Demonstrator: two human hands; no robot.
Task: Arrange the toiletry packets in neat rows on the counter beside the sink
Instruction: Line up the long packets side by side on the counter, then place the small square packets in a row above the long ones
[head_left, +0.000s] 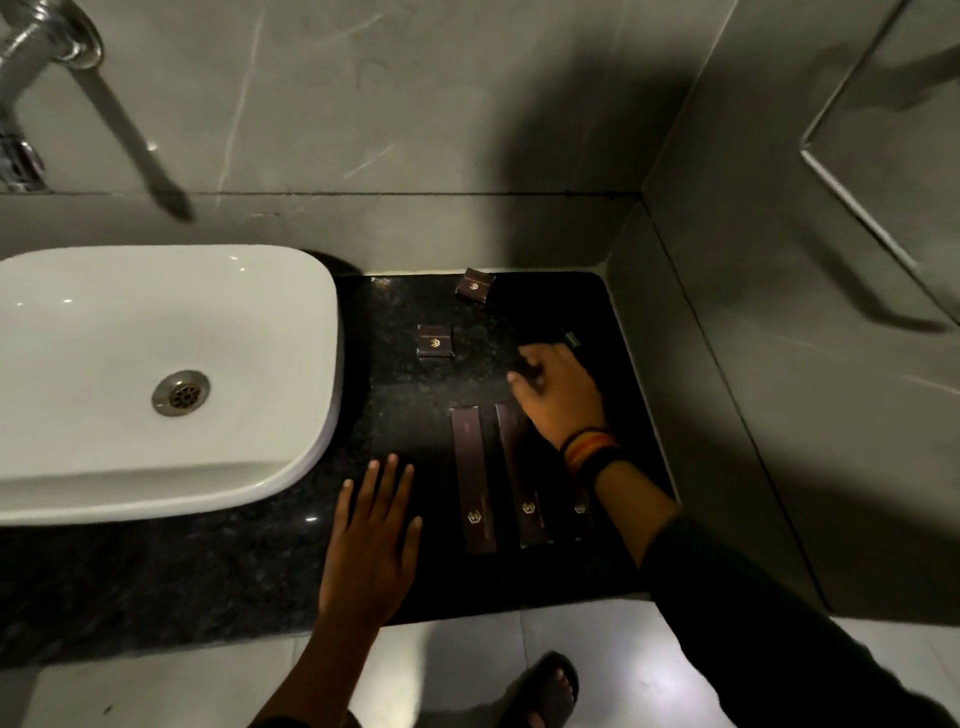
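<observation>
The right hand grasps a dark packet at its far edge, while the left hand lies flat, released, left of the long packets.

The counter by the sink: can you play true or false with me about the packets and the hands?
1. The left hand lies flat on the black counter. True.
2. Two small square packets sit behind the long ones. True.
3. The long packets lie inside the sink. False: they lie side by side on the counter.
4. The right hand is resting in the sink. False: it reaches over the counter's right part, onto a dark item there.
5. The right wrist wears coloured bands. True.
</observation>
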